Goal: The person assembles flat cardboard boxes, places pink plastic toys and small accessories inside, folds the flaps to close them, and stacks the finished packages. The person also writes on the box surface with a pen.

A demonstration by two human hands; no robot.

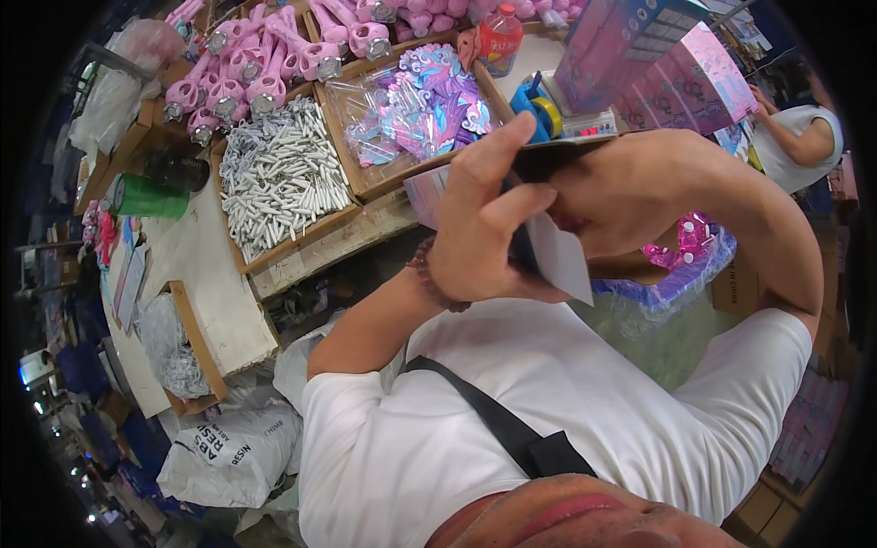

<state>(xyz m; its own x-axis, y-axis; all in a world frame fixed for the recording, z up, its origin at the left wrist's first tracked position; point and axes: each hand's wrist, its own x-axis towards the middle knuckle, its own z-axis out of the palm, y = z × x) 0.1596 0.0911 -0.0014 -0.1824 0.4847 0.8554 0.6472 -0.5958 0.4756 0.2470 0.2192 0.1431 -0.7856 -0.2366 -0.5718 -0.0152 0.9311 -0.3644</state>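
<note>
A printed cardboard box [425, 195], open at one end, is held up before my chest, with a white flap [565, 264] at its near end. My left hand [479, 226], with a beaded bracelet on its wrist, grips the box with spread fingers. My right hand [610, 192] bends in from the right against the opening; its fingertips are hidden. Beyond the hands, a blue tape dispenser [534, 103] with yellow tape stands by a digital scale [589, 125]. To the left, cardboard trays hold small white plastic sticks [284, 178] and purple and blue mermaid-tail-like pieces [445, 103].
Pink plastic wands [267, 68] are piled at the back left, near a red-capped bottle [502, 38]. Pink boxes [685, 82] stand at the back right, before a co-worker [795, 144]. A green tape roll [151, 196] is on the left; a plastic-lined bin [651, 291] sits below my right arm.
</note>
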